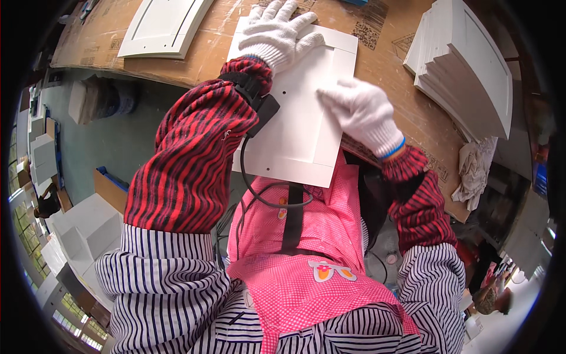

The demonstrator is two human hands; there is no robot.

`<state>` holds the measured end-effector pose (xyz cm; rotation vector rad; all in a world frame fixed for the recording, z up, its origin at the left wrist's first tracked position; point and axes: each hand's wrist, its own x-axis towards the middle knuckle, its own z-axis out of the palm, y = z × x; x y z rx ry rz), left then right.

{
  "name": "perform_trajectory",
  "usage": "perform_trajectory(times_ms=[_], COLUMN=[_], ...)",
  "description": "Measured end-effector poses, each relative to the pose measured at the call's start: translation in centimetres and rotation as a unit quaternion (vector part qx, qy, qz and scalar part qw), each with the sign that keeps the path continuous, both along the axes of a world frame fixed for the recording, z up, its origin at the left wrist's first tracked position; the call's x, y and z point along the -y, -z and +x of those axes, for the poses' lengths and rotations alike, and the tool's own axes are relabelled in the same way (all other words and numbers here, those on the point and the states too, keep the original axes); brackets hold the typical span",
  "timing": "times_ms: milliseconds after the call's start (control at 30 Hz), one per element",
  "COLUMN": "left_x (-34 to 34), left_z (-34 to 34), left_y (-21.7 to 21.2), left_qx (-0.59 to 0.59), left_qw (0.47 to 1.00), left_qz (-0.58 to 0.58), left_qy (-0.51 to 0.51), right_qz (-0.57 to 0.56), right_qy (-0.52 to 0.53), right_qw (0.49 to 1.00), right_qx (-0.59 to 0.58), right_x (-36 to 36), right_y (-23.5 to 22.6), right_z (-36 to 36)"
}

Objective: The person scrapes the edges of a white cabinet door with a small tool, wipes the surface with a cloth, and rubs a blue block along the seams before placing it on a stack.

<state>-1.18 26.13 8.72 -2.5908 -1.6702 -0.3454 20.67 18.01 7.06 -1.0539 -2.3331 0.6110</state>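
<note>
- A flat white panel (162, 26) with a raised border and a routed groove is lying at the far left of the table (389, 65), which is covered in brown cardboard sheets with a dull, papery surface.
- The left hand (280, 32), wearing a white knitted cotton glove, is resting spread and flat on the far left corner of the white board (300, 127); the fingers are lying open, pressing down rather than gripping.
- A red and black striped sleeve cover is wrapping that forearm, and a small black box with a cable is sitting at the wrist.
- The white board is a smooth, matt rectangle with a plain sunken centre, a flat raised frame around it and a few small drilled holes.
- It is lying face up on the table's near edge, its near end hanging out over the person's pink checked apron (318, 259).
- Its long axis is running from the person away toward the far side of the table, leaning slightly to the right.
- The right hand (362, 112), also in a white knitted glove, is lying on the board's right frame strip, fingers curled loosely downward on the surface; whether it is pinching anything I cannot tell.
- The two hands are sitting apart.
- A stack of white panels (466, 65) is standing at the right, with a crumpled pale rag (474, 168) just in front of it.
</note>
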Motion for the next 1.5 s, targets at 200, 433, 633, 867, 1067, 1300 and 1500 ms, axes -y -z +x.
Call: perform_trajectory(times_ms=[200,433,633,867,1067,1300,1500], left_x=[0.1,0.0,0.3,0.1,-0.3,-1.6,-1.5], left_z=[0.0,-0.2,-0.1,-0.4,0.0,0.0,0.1], left_y=[-0.1,0.0,-0.6,0.1,-0.2,5.3,5.7], left_qx=[0.001,0.012,0.013,0.036,0.03,-0.013,0.009], left_qw=[1.0,1.0,0.999,0.999,0.999,0.998,0.998], left_qz=[-0.009,-0.018,-0.03,-0.024,-0.045,0.044,0.025], left_qy=[-0.017,-0.006,-0.018,-0.007,-0.006,-0.031,-0.055], right_qz=[-0.031,0.038,-0.054,0.021,-0.046,0.002,0.105], right_qy=[-0.142,0.059,-0.091,-0.082,-0.088,-0.132,-0.005], right_qw=[0.985,0.994,0.99,0.992,0.993,0.988,0.991], right_qx=[0.094,0.086,0.091,0.093,0.063,0.079,0.085], right_x=[6.4,-0.6,7.9,7.7,9.3,6.9,-8.3], right_y=[-2.2,-0.5,-2.6,-2.2,-1.4,-1.9,-0.5], right_z=[-0.4,1.8,0.0,0.0,0.6,1.3,1.7])
